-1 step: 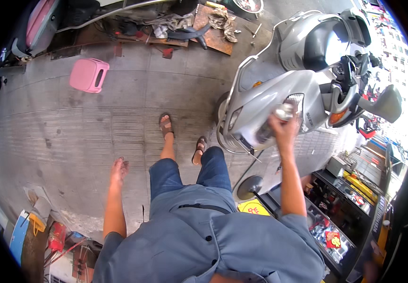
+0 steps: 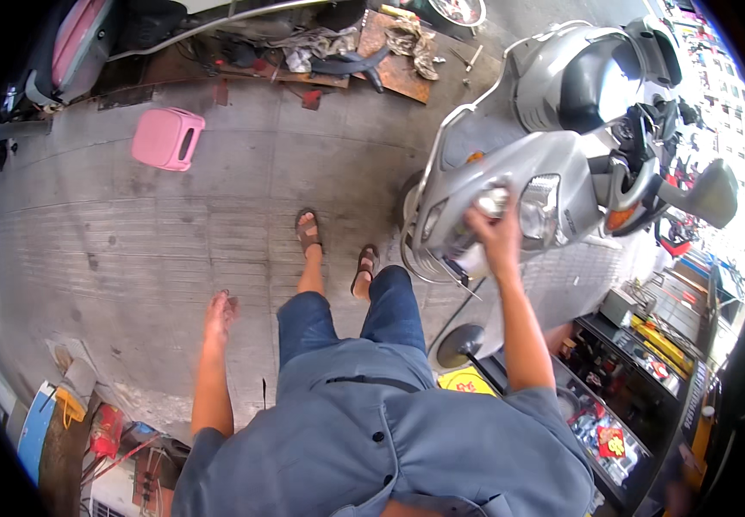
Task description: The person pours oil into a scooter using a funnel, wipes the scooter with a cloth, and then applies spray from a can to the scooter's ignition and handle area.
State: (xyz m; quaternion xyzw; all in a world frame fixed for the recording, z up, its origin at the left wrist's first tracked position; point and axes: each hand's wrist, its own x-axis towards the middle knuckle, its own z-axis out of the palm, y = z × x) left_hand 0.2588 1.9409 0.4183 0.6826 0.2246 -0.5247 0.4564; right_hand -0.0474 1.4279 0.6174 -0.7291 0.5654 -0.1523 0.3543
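My right hand point(image 2: 501, 248) reaches over the front of a silver-grey scooter point(image 2: 497, 168) with its fingers closed around a shiny silver can-like object point(image 2: 492, 203). Motion and the fingers blur the object's lower part, so its exact kind does not show. It is in front of the scooter's front panel, beside the clear headlight point(image 2: 540, 207); whether it touches the panel I cannot tell. My left hand point(image 2: 221, 314) hangs free over the pavement on the left, fingers loosely bent and apart, holding nothing visible.
A pink plastic stool point(image 2: 167, 138) is at the far left. Rags point(image 2: 415, 47) and parts lie along a rusty board at the back. A round black mirror-like disc point(image 2: 458, 345) stands near my right side, beside a dark tool cabinet point(image 2: 622, 345). A scooter mirror point(image 2: 708, 194) juts out right.
My right hand has shifted left with the silver can-like object, from the headlight toward the scooter's front panel. The left hand has barely moved.
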